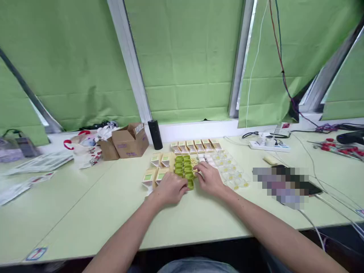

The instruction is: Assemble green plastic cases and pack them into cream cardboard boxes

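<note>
Two rows of small olive-green trays (187, 168) stand on the table in front of me. My left hand (171, 188) is closed, its curled fingers at the left edge of the nearest green tray (190, 184). Whatever lies between those fingers is hidden. To the right, my right hand (209, 177) bends its fingers and thumb together beside the green trays, over small yellow pieces (194, 161). What it pinches is too small to make out. White pieces (207, 158) lie just beyond this hand, and clear cups with yellow bits (229, 168) spread to its right.
Open cartons (148, 177) stand left of the trays, with a row of cartons (195, 147) behind. Farther back are a cardboard box (131, 141), a black cylinder (155, 135) and a cloth bag (85, 151). Rightward lie a power strip (270, 146), cables and red-handled tools (338, 148).
</note>
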Available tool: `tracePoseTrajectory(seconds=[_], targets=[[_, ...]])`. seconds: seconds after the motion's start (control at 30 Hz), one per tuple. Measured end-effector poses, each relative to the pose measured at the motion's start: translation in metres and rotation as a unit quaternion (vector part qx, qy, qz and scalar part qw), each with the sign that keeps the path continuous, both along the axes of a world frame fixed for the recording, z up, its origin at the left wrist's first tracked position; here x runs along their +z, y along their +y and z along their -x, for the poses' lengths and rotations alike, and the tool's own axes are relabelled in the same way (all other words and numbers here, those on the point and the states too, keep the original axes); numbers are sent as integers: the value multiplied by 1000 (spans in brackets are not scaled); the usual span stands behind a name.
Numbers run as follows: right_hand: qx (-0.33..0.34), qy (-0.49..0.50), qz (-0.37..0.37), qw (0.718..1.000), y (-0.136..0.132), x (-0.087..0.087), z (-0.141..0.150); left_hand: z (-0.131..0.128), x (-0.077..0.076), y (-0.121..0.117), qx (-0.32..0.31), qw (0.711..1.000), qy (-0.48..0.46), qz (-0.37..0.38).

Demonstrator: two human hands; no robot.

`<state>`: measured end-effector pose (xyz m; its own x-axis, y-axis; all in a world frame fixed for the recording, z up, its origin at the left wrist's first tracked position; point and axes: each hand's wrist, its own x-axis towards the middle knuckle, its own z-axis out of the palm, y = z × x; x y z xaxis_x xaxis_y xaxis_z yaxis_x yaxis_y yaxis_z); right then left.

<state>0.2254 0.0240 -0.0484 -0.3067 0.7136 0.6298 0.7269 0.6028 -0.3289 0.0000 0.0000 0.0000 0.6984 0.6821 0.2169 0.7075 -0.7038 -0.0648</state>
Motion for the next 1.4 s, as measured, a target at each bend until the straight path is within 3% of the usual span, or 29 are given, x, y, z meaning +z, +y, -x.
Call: tracePoseTrajectory(seconds=[0.83, 1.03, 1.17, 1.4], targets=[[-16, 33, -36, 999, 6, -1, -3, 0, -13, 2, -64, 996, -39, -43], [-18, 97, -46, 994, 8, -1, -5, -1, -18, 2, -105, 981, -116, -112], [18, 166, -31, 986, 9, -2, -5, -2, -21, 8, -103, 960, -180, -187], [163, 217, -23, 962, 4, -1, -4, -2, -24, 17, -89, 939, -216, -254]])
